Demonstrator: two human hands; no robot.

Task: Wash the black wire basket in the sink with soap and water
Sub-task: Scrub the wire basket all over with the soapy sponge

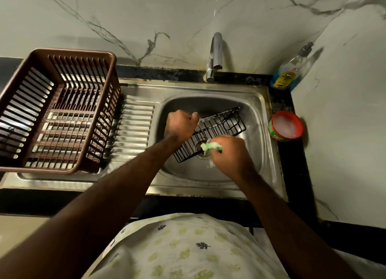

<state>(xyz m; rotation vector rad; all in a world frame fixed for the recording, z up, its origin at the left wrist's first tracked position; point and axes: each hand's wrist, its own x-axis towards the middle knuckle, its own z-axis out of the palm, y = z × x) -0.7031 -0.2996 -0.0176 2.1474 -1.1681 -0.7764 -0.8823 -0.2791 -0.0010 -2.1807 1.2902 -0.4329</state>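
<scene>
Black wire basket point(217, 130) lies tilted in the sink point(258, 103) bowl, centre frame, over the drain. Left hand point(180, 124) has its fingers curled round the basket's upper-left rim; right hand point(229, 153) has fingers clamped on a green sponge point(211, 146) at the lower edge. Scrubbing step, I'd say: hold the rim firm, run the sponge along each wire, re-soap from the foamy red tub point(286, 126) at right; tub label and bottle point(290, 72) label too blurred to read.

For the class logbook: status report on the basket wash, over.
Left grip holds black wire basket. Right grip holds green scrubber against its wires. Basket in sink, over drain. Nothing in the way.
</scene>
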